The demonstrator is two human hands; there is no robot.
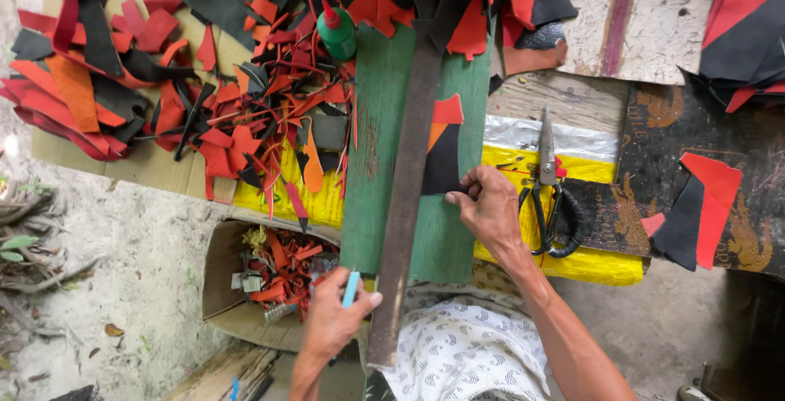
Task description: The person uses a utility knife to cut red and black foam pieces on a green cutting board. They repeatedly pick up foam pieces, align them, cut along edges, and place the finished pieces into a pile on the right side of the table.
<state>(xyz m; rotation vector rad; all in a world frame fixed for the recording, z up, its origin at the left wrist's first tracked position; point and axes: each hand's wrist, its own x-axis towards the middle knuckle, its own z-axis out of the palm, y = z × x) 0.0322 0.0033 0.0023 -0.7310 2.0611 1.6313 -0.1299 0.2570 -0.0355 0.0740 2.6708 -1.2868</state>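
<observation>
The fingertips of the right hand [489, 205] are pinched together on the lower right edge of a flat black-and-red cut piece of leather-like sheet [442, 154], pressing it down onto the green painted wooden board [376, 123]. That piece lies just right of a long, dark, worn metal straightedge [405, 197], which runs down the board from the scrap pile at the top to the person's lap and rests against the piece's left edge.

The left hand [334, 319] is closed around a slim light-blue pen-like tool [351, 288], whose tip sticks up between the fingers near the straightedge's lower end, apart from the cut piece.

Right of the right hand, a pair of steel scissors with black handles [548, 188] lies on a yellow and silver wrapped block [572, 164], touching nothing the hands hold. Farther right, another black and red cut piece [699, 209] rests on a dark patterned surface [654, 123].

Left of the board spreads a heap of red, orange and black offcuts [245, 115], with a green glue bottle with a red cap [336, 31] standing at its upper edge, close to the board. Below the heap, an open cardboard box [225, 278] holds more red scraps, just beside the left hand. The person's white patterned cloth [466, 352] fills the foreground under the straightedge's end.
</observation>
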